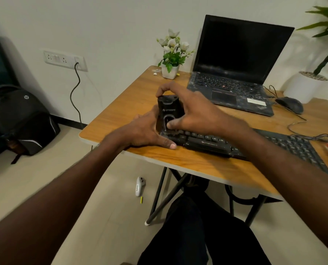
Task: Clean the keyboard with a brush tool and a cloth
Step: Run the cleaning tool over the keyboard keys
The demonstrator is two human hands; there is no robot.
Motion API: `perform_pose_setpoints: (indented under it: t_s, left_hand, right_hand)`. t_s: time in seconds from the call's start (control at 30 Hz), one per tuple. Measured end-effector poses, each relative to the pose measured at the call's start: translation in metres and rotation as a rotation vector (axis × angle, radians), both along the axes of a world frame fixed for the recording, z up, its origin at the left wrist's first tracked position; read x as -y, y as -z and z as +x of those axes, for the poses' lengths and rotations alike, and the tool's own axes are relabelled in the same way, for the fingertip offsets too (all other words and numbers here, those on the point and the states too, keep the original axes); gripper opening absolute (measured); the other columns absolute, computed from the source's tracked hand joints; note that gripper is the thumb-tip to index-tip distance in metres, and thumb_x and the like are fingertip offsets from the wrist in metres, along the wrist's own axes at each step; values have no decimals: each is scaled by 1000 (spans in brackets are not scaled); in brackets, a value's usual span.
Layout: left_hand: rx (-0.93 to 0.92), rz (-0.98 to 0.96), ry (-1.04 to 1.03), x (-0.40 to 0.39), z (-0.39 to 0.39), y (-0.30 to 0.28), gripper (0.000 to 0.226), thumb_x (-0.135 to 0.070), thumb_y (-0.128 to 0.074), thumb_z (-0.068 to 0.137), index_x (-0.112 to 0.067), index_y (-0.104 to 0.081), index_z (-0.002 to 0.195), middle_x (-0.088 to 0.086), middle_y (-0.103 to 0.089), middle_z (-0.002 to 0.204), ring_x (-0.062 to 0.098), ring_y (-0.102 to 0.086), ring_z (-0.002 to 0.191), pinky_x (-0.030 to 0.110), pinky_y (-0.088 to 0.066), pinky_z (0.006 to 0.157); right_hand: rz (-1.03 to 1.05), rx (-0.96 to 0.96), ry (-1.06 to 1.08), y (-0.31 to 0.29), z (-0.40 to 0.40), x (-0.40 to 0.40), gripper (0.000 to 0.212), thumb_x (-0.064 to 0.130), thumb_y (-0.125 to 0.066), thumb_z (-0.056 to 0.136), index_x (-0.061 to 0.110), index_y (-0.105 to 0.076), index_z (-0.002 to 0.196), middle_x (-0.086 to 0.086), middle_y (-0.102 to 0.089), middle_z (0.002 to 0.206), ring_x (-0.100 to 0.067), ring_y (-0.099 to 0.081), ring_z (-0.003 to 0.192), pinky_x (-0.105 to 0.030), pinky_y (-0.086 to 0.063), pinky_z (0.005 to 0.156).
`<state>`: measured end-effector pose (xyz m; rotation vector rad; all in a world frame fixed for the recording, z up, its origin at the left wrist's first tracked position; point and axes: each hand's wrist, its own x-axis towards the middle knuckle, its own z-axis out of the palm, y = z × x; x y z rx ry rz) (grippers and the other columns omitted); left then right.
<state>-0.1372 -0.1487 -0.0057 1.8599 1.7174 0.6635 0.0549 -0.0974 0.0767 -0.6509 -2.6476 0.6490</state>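
Upright, black brush tool (169, 113) on dusty keyboard (254, 144).

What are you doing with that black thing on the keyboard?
A person sits at a wooden table cleaning a black keyboard. The right hand grips a black brush tool from above and holds it upright on the keyboard's left end. The left hand rests against that end, its thumb on the front edge, seemingly steadying the keyboard. Behind sit an open laptop, a mouse and a small flower pot. No cloth can be made out.
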Motion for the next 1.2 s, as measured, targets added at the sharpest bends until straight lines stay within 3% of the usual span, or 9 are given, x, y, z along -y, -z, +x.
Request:
perform_pose_setpoints:
  t_s: [0.07, 0.2, 0.33, 0.5, 0.63, 0.83, 1.0, 1.2]
  left_hand:
    - [4, -3, 0, -1, 0, 1, 135, -69, -92, 65, -39, -6, 164, -15, -43, 155, 13, -36, 144, 50, -21, 127]
    - [-1, -28, -21, -3, -1, 3, 139, -76, -91, 59, -41, -6, 163, -5, -39, 167, 22, -34, 151, 52, -17, 128]
    - [2, -28, -17, -3, -2, 3, 139, -74, -90, 59, -39, -6, 164, -6, -34, 171, 23, -32, 154, 53, -16, 129]
    - [-2, -22, -23, -5, -2, 6, 140, -77, -92, 57, -41, -9, 163, -7, -35, 171, 21, -32, 155, 50, -13, 129]
    - [26, -20, -11, -6, -4, 7, 139, -81, -91, 53, -45, -11, 161, -10, -35, 170, 17, -32, 156, 50, -14, 129]
    - [-8, -13, -24, -6, -1, 5, 131, -71, -93, 61, -40, -14, 161, -7, -38, 168, 19, -35, 152, 53, -16, 129]
    - [25, -30, -3, -5, -2, 5, 134, -79, -90, 53, -43, -15, 158, -7, -36, 168, 16, -34, 154, 57, -20, 129]
    - [50, -32, 2, -4, -2, 5, 128, -76, -91, 55, -45, -19, 156, -10, -36, 167, 9, -31, 150, 58, -19, 129]
  right_hand:
    - [-26, -17, 1, 12, 15, 5, 75, 13, -82, 80, 38, -41, 136, 5, -66, 107, -7, -69, 85, -32, -62, 66]
    - [2, 82, 80, 5, 43, 0, 75, 16, -83, 82, 42, -39, 137, 2, -66, 110, -9, -70, 86, -32, -64, 67]
    - [47, -107, 139, 18, 39, 9, 72, 13, -82, 83, 38, -41, 136, 3, -66, 108, 1, -67, 75, -22, -59, 58]
    - [18, 72, 104, 6, 48, 5, 73, 14, -82, 82, 41, -39, 135, 3, -64, 111, -11, -69, 89, -35, -64, 68]
    - [11, -39, 99, 14, 39, 12, 74, 17, -81, 83, 41, -38, 138, 3, -64, 115, -11, -69, 92, -31, -64, 70]
    - [73, 151, 87, 5, 64, 9, 74, 21, -80, 86, 46, -35, 139, 5, -60, 124, -11, -65, 101, -33, -62, 77]
    - [51, -73, 123, 20, 60, 16, 71, 18, -80, 85, 40, -39, 139, 2, -61, 124, -11, -68, 97, -30, -64, 73]
    - [12, 179, 169, 8, 110, 6, 74, 20, -79, 87, 49, -34, 138, 8, -57, 121, -7, -63, 99, -27, -59, 75]
